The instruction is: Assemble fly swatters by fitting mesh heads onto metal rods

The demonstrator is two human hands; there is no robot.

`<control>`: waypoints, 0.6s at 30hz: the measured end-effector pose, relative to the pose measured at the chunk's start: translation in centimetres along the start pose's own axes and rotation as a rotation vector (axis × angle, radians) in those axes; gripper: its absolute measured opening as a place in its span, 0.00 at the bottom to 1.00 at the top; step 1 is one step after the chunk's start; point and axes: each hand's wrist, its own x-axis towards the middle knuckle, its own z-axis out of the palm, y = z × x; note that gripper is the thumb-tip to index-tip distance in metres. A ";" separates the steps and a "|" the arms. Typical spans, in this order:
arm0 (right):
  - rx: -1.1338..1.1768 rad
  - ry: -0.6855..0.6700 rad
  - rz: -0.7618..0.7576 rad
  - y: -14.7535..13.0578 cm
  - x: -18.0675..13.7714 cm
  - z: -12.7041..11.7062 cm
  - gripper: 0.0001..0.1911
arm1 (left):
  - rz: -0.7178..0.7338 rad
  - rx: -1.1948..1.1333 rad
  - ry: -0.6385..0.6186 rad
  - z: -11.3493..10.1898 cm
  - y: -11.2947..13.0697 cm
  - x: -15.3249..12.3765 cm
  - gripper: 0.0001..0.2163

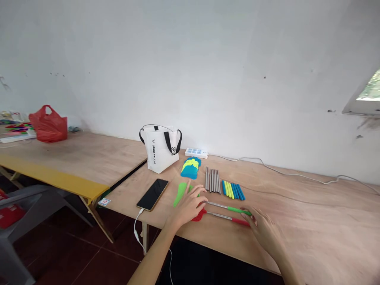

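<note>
A green fly swatter [179, 194] lies crosswise near the table's front edge, its thin metal rod ending in a green grip. My left hand [190, 206] covers part of its head and neck, thumb and fingers closing about the neck while the index finger stretches over the head. At the other end, my right hand [263, 225] has thumb and fingers on the green grip. Just in front of it lies a red fly swatter [219, 215], its head partly hidden under my left hand. Beyond are blue and yellow swatter heads [190, 168], metal rods [213, 181] and blue and yellow grips [233, 190].
A phone [152, 194] with a white cable lies on the left. Behind it stand a white bag [162, 152] with black handles and a power strip [196, 153], whose cord runs right along the wall. A red plastic bag [49, 124] sits on the neighbouring table [89, 154].
</note>
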 end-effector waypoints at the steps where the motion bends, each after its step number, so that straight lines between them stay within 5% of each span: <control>1: -0.003 -0.010 0.022 0.3 0.0 0.1 0.21 | -0.004 -0.001 -0.001 0.3 0.1 0.0 0.06; 10: 0.029 -0.094 0.127 1.4 0.1 0.4 0.22 | -0.051 -0.004 -0.037 1.3 0.4 0.1 0.11; 18: 0.046 -0.155 0.060 2.4 0.0 -0.1 0.22 | -0.072 -0.046 -0.097 0.9 0.7 -0.1 0.08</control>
